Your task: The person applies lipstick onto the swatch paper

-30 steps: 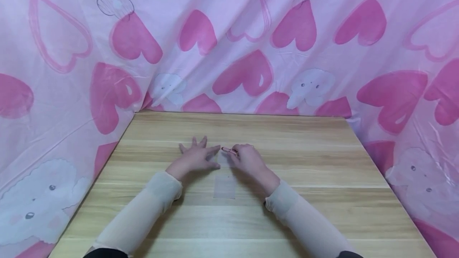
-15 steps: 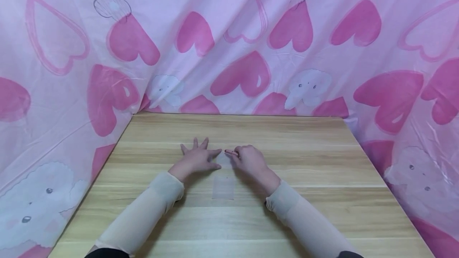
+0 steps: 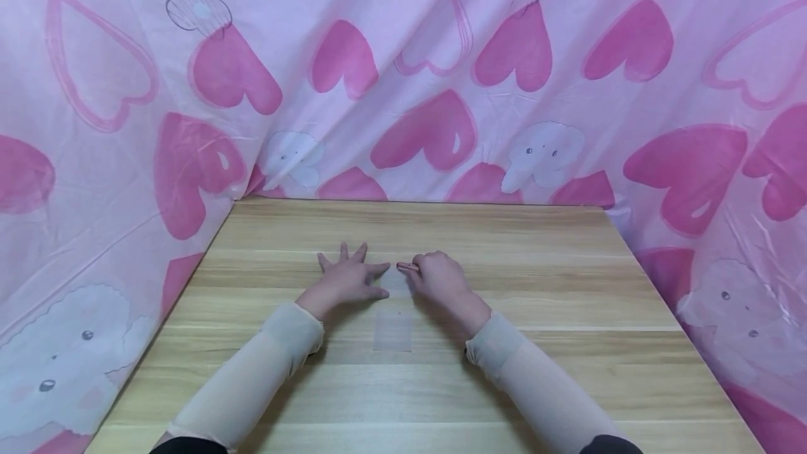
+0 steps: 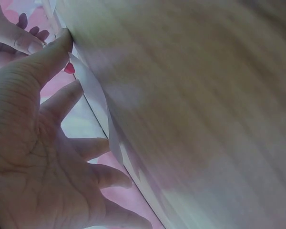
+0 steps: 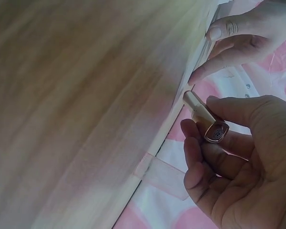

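Observation:
My right hand [image 3: 443,286] pinches a lipstick [image 3: 408,267] between thumb and fingers. In the right wrist view the lipstick [image 5: 200,107] shows a gold tube and a dark reddish, squarish base, its far end pointing at the tabletop. Spread wide, my left hand [image 3: 343,280] rests on the left side of a thin pale sheet [image 4: 97,95], with straight fingers. The index fingertip of that hand lies close to the lipstick's end. Much of the sheet is hard to make out against the wood in the head view.
A clear, flat rectangular piece [image 3: 393,331] lies on the wooden table [image 3: 536,377], nearer the person than both hands. Pink heart-printed cloth [image 3: 422,132] hangs behind the table and along both sides.
The lipstick in my right hand has shifted slightly right and toward the person over the last second. My left hand stays spread almost where it was.

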A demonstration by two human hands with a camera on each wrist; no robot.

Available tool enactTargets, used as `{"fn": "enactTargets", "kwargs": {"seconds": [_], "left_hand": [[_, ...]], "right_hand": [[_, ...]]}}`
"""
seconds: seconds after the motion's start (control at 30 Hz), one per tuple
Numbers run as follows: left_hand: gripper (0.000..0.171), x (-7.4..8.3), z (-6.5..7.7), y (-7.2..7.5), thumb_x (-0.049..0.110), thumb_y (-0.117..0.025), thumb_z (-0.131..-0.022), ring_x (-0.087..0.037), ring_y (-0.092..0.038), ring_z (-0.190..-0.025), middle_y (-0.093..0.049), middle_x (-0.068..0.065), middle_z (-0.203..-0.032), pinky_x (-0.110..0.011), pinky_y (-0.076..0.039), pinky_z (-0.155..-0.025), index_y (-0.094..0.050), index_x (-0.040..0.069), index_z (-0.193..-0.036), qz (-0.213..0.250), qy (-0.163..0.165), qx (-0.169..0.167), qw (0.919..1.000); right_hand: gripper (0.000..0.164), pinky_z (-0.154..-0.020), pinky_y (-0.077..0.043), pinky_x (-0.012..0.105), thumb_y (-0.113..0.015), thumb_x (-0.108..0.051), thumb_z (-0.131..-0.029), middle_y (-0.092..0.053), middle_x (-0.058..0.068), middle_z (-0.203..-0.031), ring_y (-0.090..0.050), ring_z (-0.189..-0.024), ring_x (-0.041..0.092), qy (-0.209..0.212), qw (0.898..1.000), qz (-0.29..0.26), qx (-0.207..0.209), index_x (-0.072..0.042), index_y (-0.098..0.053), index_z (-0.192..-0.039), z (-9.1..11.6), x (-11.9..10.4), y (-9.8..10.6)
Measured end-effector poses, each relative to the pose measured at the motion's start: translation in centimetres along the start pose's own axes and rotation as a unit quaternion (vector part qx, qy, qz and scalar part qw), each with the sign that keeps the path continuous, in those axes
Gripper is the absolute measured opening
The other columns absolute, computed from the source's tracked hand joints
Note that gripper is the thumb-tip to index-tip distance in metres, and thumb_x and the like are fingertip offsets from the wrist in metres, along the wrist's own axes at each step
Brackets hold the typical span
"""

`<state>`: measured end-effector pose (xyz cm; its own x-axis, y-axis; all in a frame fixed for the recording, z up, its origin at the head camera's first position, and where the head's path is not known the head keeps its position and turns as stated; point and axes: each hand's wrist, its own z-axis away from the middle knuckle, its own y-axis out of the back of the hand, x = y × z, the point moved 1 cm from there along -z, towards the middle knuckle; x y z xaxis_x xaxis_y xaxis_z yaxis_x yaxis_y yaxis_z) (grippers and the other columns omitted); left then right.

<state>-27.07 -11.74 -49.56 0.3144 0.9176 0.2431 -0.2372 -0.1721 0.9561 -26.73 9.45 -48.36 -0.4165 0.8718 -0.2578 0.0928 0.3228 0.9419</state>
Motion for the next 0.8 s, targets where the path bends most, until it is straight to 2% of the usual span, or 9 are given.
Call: {"fn": "enactTargets", "kwargs": {"seconds": [0.23, 0.47, 0.6, 0.67, 0.8], "left_hand": [[0.065, -0.03, 0.08, 0.04, 0.067, -0.065, -0.086, -0.06, -0.005, -0.144, -0.016, -0.02, -0.165, -0.089, 0.002, -0.096, -0.051, 0.045, -0.145, 0.009, -0.004, -0.003, 0.9999], [0.066, -0.17, -0.04, -0.07, 0.063, -0.067, -0.087, -0.059, -0.006, -0.144, -0.014, -0.022, -0.165, -0.087, -0.006, -0.1, -0.05, 0.042, -0.147, 0.036, -0.004, -0.014, 0.9992], [0.066, -0.15, -0.1, 0.0, 0.063, -0.067, -0.087, -0.06, -0.006, -0.144, -0.014, -0.023, -0.164, -0.087, -0.007, -0.099, -0.05, 0.041, -0.147, 0.041, -0.007, -0.016, 0.999], [0.066, -0.14, -0.11, 0.07, 0.062, -0.067, -0.087, -0.06, -0.007, -0.144, -0.014, -0.023, -0.164, -0.087, -0.007, -0.099, -0.05, 0.041, -0.147, 0.042, -0.008, -0.016, 0.999], [0.066, -0.12, -0.04, 0.17, 0.062, -0.067, -0.087, -0.06, -0.007, -0.144, -0.015, -0.024, -0.164, -0.087, -0.008, -0.099, -0.05, 0.041, -0.147, 0.043, -0.007, -0.017, 0.9989]], "right_hand": [[0.031, -0.055, -0.049, 0.037, -0.063, -0.032, -0.1, -0.056, -0.003, -0.063, -0.053, -0.059, 0.016, 0.002, 1.0, 0.006, -0.009, -0.014, -0.067, -0.075, -0.02, -0.08, 0.04], [0.031, -0.057, -0.051, 0.039, -0.064, -0.031, -0.099, -0.057, -0.003, -0.063, -0.055, -0.06, 0.017, 0.013, 1.0, 0.007, -0.007, -0.016, -0.067, -0.073, 0.07, -0.14, 0.09], [0.029, -0.063, -0.054, 0.044, -0.065, -0.028, -0.098, -0.059, -0.003, -0.064, -0.059, -0.063, 0.02, 0.019, 1.0, 0.013, -0.007, -0.016, -0.066, -0.072, 0.17, -0.13, 0.06], [0.028, -0.07, -0.055, 0.046, -0.065, -0.027, -0.098, -0.06, -0.003, -0.065, -0.061, -0.065, 0.022, 0.027, 0.999, 0.016, -0.008, -0.015, -0.067, -0.072, 0.25, -0.17, 0.12], [0.024, -0.076, -0.053, 0.044, -0.067, -0.026, -0.097, -0.063, -0.005, -0.066, -0.061, -0.065, 0.018, 0.039, 0.999, 0.013, -0.015, -0.015, -0.071, -0.075, 0.54, -0.34, 0.32]]}}
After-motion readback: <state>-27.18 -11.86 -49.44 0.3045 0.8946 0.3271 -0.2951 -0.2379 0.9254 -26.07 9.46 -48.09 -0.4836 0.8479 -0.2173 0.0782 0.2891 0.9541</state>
